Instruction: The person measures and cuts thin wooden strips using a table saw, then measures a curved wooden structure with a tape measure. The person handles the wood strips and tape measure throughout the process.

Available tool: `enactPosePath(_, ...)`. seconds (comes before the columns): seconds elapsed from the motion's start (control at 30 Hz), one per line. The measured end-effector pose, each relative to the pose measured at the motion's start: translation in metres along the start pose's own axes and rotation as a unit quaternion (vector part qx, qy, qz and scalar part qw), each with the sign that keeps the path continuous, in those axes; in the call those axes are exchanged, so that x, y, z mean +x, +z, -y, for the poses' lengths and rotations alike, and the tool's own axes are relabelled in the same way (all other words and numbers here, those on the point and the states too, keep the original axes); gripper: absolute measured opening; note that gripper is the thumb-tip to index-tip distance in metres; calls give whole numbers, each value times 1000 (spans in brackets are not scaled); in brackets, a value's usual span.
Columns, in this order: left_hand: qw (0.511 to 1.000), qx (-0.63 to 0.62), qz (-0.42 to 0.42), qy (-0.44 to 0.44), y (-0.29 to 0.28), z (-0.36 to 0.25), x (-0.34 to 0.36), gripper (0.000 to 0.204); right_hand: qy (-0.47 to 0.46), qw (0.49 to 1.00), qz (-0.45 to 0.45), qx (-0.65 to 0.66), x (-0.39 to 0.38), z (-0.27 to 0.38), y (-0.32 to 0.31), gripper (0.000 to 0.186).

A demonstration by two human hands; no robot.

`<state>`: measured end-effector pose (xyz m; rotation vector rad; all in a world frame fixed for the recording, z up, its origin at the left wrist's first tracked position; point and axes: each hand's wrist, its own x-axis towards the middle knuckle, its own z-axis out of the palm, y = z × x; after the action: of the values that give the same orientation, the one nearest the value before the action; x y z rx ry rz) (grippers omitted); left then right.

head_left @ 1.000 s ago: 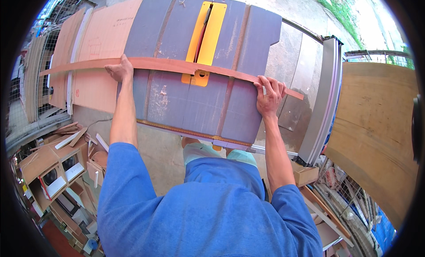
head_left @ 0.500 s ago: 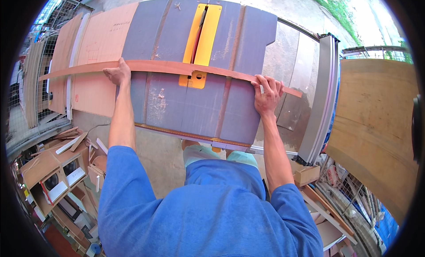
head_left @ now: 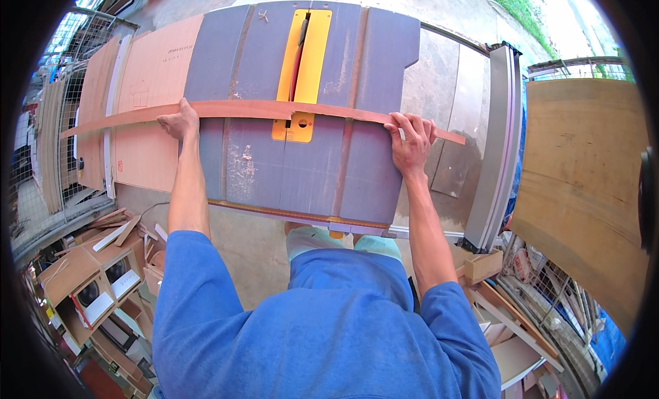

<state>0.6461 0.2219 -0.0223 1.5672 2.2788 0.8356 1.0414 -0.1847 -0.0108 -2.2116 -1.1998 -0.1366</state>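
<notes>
A long, thin reddish wooden strip (head_left: 240, 109) lies crosswise over a grey table saw top (head_left: 261, 165). My left hand (head_left: 180, 121) grips it left of the middle, with the thumb up against its far edge. Toward its right end, my right hand (head_left: 413, 141) is closed over the strip, fingers bent across the top. Between the hands the strip has a small step in its near edge, above the yellow insert plate (head_left: 315, 62). A red saw blade (head_left: 296, 76) shows in the plate's slot, just beyond the strip's far edge.
Pinkish boards (head_left: 154, 76) extend the table on the left. A metal fence (head_left: 493, 145) stands at the right, with a large brown panel (head_left: 576, 172) beyond it. Wooden boxes and offcuts (head_left: 103, 275) crowd the lower left; a pile of scrap lengths (head_left: 525, 323) fills the lower right.
The whole view has shifted slightly. Both hands keep their hold on the wooden strip, which stays in nearly the same place across the saw top.
</notes>
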Motion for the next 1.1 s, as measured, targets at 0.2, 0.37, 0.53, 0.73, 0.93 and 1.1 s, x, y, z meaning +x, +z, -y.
enactPosePath(0.2, 998, 26, -41, 31, 7, 11, 8, 114, -2, 1000, 0, 3, 5, -1, 3, 29)
enactPosePath(0.37, 999, 28, -18, 2, 8, 5, 6, 114, 0, 1000, 1, -4, 6, -3, 2, 29)
enactPosePath(0.53, 999, 35, -35, 9, 12, 9, 11, 113, 2, 1000, 4, -1, 8, -3, 3, 30)
enactPosePath(0.73, 999, 32, -19, -3, 13, -3, 4, 110, 0, 1000, -2, -6, 9, -6, 4, 30)
enactPosePath(0.93, 999, 31, -17, -14, 10, -3, 4, 112, 1, 1000, 5, -1, 13, -6, 5, 30)
enactPosePath(1.1, 998, 40, -48, 25, 12, 5, 10, 115, -7, 1000, -2, 2, 16, -4, 6, 30)
